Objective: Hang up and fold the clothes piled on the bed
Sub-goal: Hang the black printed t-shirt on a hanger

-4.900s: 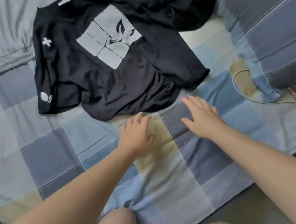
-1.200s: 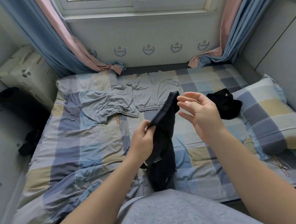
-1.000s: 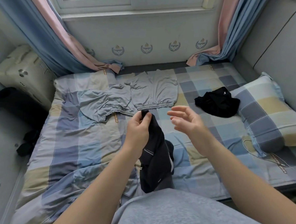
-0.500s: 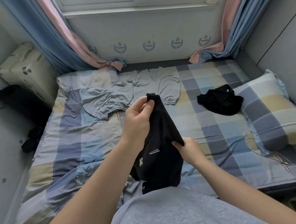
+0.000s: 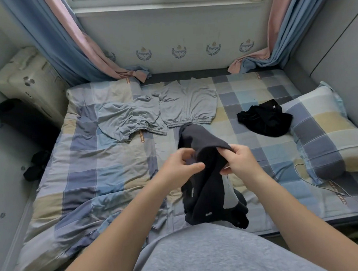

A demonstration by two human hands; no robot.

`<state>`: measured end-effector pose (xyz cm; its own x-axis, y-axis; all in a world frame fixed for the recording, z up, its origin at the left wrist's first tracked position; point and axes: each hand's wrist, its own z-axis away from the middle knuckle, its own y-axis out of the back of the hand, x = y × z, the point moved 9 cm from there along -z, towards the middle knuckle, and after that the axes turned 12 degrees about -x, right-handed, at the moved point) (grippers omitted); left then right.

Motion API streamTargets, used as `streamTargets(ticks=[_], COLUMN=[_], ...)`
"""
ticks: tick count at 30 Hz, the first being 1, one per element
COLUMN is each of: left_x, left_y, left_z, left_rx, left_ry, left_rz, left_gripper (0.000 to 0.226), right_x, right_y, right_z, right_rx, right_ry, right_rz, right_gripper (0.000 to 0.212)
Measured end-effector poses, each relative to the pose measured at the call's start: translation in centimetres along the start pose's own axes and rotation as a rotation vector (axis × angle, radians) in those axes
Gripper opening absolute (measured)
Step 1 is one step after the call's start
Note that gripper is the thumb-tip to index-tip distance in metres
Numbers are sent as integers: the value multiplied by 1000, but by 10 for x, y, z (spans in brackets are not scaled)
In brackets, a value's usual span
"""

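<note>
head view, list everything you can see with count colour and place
bed cover: 1, blue, grey and beige checks, over the bed
pillow: 1, same checks, right side of the bed
grey shorts: 2, grey, side by side at the far end
black bundle: 1, black, beside the pillow
curtains: 2, blue and pink, either side of the window
dark clothes: black, floor left of the bed, count unclear
black garment: 1, black with white marks, held over the near edge
hands: 2, left hand and right hand, both grip the black garment
</note>
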<state>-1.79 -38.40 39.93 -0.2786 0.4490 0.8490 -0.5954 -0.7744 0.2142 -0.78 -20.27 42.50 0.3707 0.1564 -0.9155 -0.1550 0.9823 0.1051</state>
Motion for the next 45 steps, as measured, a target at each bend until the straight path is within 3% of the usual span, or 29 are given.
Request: streamTargets(ticks=[2,4,7,11,13,18,21,26,28,32,35,41,45], left_x=[-4,-4,3,13,17,24,20,23,28,39,37,14,-21], left_y=[-27,-45,-50,-50,-46,-17,5,9,8,14,25,21,3], left_z=[-3,-3,-4,-5,-3,3,9,17,19,23,27,27,24], left_rx=[-171,-225,-137,-79,-28,162,266,268,240,236,255,177,125], left_ry=[31,11,-35,-108,-144,-176,-142,-126,-141,-168,-189,-143,21], left_rz=[-53,-73,-93,-140,-52,230,380,541,603,644,616,480,391], left_gripper=[43,53,58,18,19,18,22,23,26,24,19,24,73], right_x=[-17,-36,-58,-69,-64,-27,15,76,86,76,67,50,36], right_y=[0,-1,-2,3,3,-3,-16,-43,-49,-38,-21,-8,-10], right_z=[6,10,16,19,18,16,16,18,14,9,7,9,14], right_rx=[16,5,-15,-2,-29,-121,-198,-327,-317,-148,-58,-18,-2], right_ry=[39,84,155,224,234,126,5,-138,-124,-23,-22,-74,-77], right_rz=[-85,-147,-273,-349,-350,-99,67,202,271,392,353,43,-80], right_gripper=[22,20,21,23,20,18,35,65,62,26,24,27,24])
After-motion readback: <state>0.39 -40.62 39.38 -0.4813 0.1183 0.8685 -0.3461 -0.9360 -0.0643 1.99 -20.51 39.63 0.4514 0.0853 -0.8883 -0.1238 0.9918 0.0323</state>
